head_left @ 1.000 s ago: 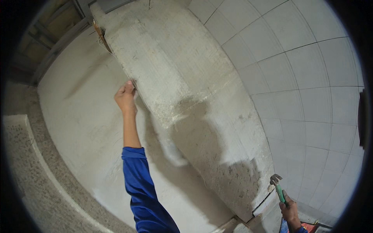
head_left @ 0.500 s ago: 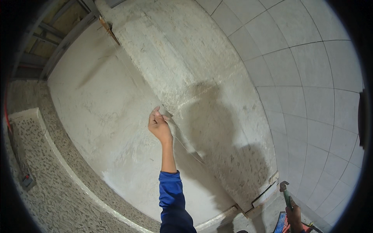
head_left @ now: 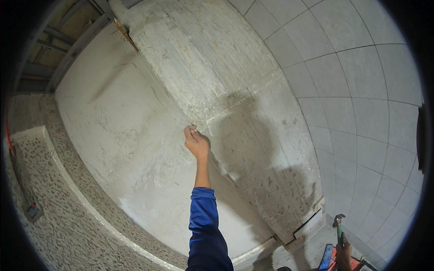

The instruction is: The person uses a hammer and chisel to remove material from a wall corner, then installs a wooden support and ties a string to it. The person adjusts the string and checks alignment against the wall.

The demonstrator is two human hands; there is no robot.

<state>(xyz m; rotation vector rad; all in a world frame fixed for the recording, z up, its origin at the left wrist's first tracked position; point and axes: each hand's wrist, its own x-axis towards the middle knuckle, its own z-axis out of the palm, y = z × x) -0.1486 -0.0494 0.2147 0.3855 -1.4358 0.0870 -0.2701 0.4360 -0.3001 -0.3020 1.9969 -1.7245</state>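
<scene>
My left hand [head_left: 196, 142], with a blue sleeve below it, is closed in a pinch on a thin string [head_left: 221, 169] at the edge between the rough concrete strip [head_left: 226, 58] and the smooth plastered surface [head_left: 117, 135]. The string runs along that edge, and a shadow falls over the lower concrete. At the lower right my right hand [head_left: 344, 253] grips a claw hammer [head_left: 339, 233] by its green handle, head upward.
A splintered wood piece [head_left: 125, 34] sticks from the edge at upper left, beside metal framing [head_left: 63, 38]. Tiled wall [head_left: 357, 77] fills the right, pitted plaster [head_left: 58, 207] the lower left. A red hose [head_left: 9, 140] hangs far left. Blue and red objects [head_left: 326, 257] lie bottom right.
My left hand moved down and right along the edge from its earlier higher place, loosened half a second ago, and is now pinched again slightly further right. The view shifted.
</scene>
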